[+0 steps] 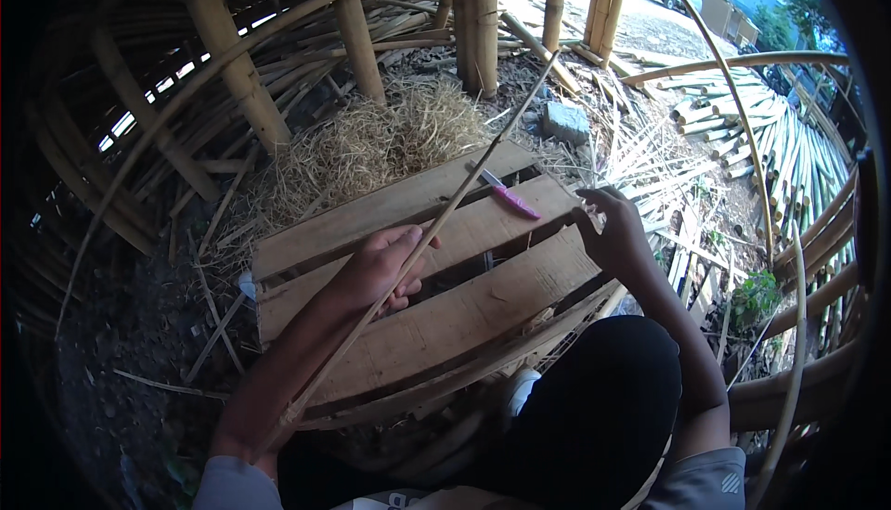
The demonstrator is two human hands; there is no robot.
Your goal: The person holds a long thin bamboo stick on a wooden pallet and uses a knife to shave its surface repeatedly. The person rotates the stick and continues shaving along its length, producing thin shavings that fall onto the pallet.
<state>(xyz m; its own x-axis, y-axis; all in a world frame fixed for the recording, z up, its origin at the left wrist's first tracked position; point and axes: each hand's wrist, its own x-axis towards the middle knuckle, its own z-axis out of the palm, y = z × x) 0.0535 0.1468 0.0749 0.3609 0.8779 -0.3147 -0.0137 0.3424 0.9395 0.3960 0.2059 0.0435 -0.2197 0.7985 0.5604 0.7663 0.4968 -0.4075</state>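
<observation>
A long, thin bamboo strip (462, 187) slants across the middle, from beside my left forearm up to a darker, narrow tip at the far side. My left hand (385, 264) is closed around it, above a slatted wooden table (464, 310). On one of the slats lies a knife with a pink handle (516, 202), its blade pointing away to the left, touched by neither hand. My right hand (613, 229) hovers by the table's right edge, thumb and fingers apart, with nothing visible between them.
Beyond the table sits a heap of pale shavings (380, 143). A grey block (566, 123) lies behind it, and bamboo posts (476, 27) stand farther back. Many cut bamboo poles (789, 153) are stacked at the right. My dark-clothed knee (603, 371) is close to the table's near edge.
</observation>
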